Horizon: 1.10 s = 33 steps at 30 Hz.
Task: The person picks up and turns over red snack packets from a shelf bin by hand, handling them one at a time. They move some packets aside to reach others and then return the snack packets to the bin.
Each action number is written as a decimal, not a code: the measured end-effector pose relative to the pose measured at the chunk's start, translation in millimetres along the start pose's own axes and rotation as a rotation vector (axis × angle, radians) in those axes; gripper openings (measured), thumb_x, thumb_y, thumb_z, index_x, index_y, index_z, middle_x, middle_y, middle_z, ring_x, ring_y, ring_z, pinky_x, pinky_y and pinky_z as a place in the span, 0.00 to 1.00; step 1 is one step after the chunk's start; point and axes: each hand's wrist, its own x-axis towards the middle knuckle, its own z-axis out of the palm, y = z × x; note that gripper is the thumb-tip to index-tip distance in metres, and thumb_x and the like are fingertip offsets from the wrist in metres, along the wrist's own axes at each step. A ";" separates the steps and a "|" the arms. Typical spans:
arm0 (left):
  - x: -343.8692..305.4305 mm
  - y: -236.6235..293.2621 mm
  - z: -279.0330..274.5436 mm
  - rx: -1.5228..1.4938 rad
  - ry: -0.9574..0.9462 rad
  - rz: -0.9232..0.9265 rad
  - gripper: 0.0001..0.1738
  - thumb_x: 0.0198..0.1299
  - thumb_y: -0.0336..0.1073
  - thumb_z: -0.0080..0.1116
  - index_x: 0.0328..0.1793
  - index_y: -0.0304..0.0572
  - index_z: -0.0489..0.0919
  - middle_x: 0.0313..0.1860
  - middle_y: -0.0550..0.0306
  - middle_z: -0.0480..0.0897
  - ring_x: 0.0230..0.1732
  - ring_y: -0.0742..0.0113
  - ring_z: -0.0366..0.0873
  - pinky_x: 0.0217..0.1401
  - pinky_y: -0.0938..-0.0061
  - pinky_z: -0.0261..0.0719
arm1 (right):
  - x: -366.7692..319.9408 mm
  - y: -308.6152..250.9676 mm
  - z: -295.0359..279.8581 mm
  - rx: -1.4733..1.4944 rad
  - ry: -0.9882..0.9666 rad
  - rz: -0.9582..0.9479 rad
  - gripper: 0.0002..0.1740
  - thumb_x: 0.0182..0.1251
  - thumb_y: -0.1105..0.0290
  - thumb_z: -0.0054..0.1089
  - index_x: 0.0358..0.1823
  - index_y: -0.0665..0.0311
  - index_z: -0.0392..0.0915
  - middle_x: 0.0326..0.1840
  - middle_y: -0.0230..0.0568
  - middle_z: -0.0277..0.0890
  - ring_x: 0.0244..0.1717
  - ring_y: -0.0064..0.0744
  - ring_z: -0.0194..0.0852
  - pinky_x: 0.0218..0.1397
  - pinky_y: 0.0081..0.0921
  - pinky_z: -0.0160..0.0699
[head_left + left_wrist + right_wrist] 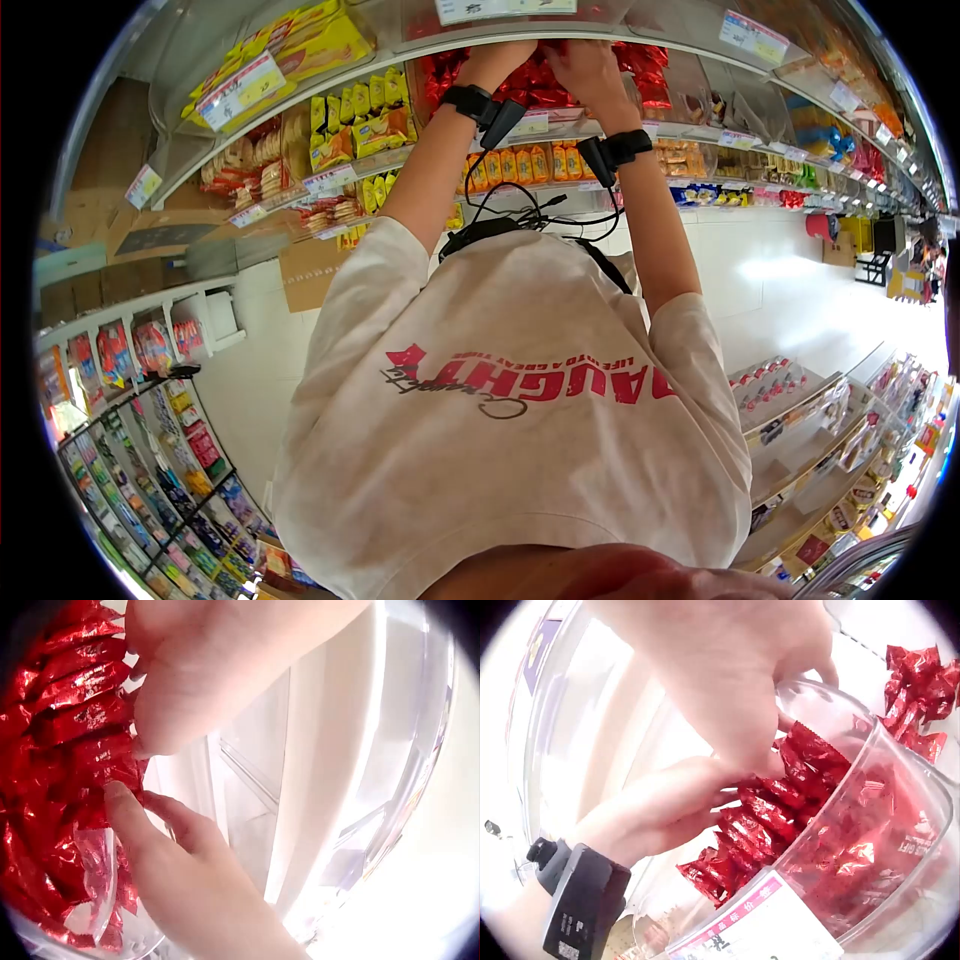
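Observation:
Both hands reach into a clear plastic bin (875, 733) of red foil packets (82, 712) on a shop shelf. In the head view, my left hand (497, 62) and right hand (588, 75) are side by side over the packets. My left hand (202, 667) grips the side of a row of upright packets, its fingertips partly hidden. Lower in the left wrist view, my right hand (191, 870) holds the row's end, thumb on a packet and forefinger bent beside it. The right wrist view shows the packets (761, 817) lined up between the hands.
A price label (757, 922) hangs on the bin's front. More red packets (922, 690) lie beyond its wall. Yellow snack packs (365, 115) stand to the left, orange ones (520, 165) one shelf lower. The upper shelf edge (400, 60) runs close above the hands.

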 end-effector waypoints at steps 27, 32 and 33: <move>28.3 9.8 24.4 0.225 -0.277 -0.057 0.25 0.68 0.52 0.62 0.58 0.37 0.79 0.46 0.38 0.85 0.48 0.45 0.84 0.51 0.56 0.81 | -104.8 122.5 -30.9 0.421 0.008 0.719 0.13 0.67 0.66 0.63 0.49 0.64 0.82 0.44 0.51 0.85 0.48 0.52 0.84 0.51 0.40 0.81; 29.4 14.9 24.6 0.392 -0.300 -0.128 0.21 0.72 0.47 0.54 0.60 0.39 0.79 0.50 0.34 0.83 0.47 0.39 0.83 0.50 0.52 0.81 | -108.0 152.9 -26.1 0.366 -0.227 0.825 0.19 0.66 0.61 0.63 0.53 0.63 0.80 0.48 0.57 0.84 0.52 0.59 0.83 0.54 0.46 0.80; 28.8 19.9 23.0 0.401 -0.266 -0.114 0.21 0.72 0.47 0.55 0.62 0.40 0.79 0.51 0.35 0.83 0.48 0.39 0.84 0.50 0.52 0.81 | -107.3 156.8 -25.1 0.351 -0.286 0.847 0.20 0.66 0.60 0.63 0.54 0.63 0.80 0.49 0.59 0.84 0.53 0.60 0.82 0.55 0.48 0.80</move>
